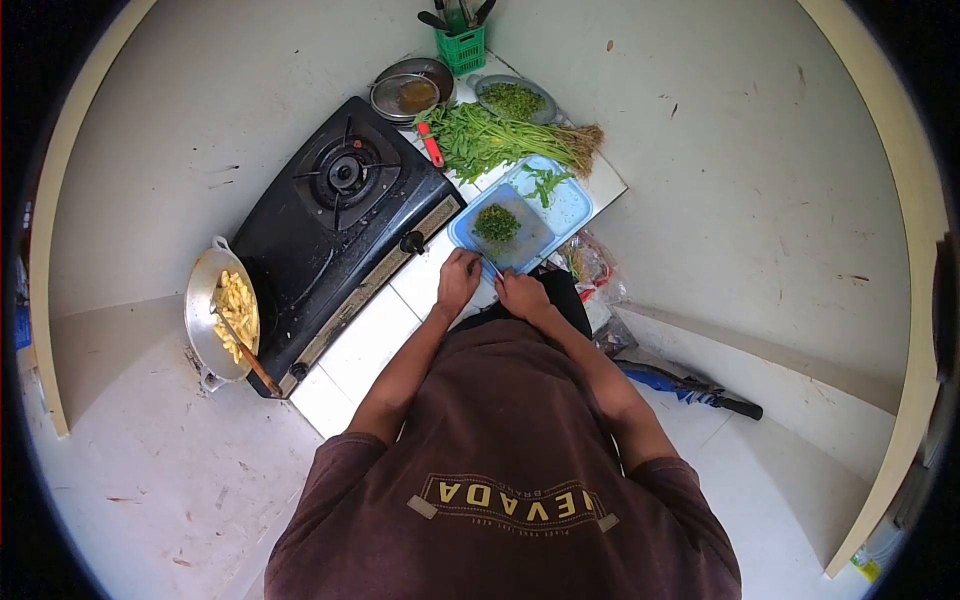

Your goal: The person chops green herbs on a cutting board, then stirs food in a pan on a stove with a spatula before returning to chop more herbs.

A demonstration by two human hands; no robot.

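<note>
My right hand (pixel 522 296) is closed round a small knife, whose blade (pixel 491 267) points up and left over the near edge of a blue tray (pixel 571 204). Just left of the blade is my left hand (pixel 458 281), its fingers drawn together at the tray's near left corner; whatever they hold is too small to tell. A mound of finely chopped greens (pixel 496 223) lies on a translucent bluish board (pixel 533 238) on the tray. Some loose leaves (pixel 545 183) rest on the tray's far part.
Left of the tray stands a black gas stove (pixel 370 245); beyond its left end sits a pan (pixel 203 317) of yellow pieces with a wooden-handled spatula (pixel 262 374). Behind are leafy stems (pixel 490 140), a red-handled tool (pixel 430 145), a bowl of greens (pixel 513 101), a strainer (pixel 404 96) and a green basket (pixel 461 50).
</note>
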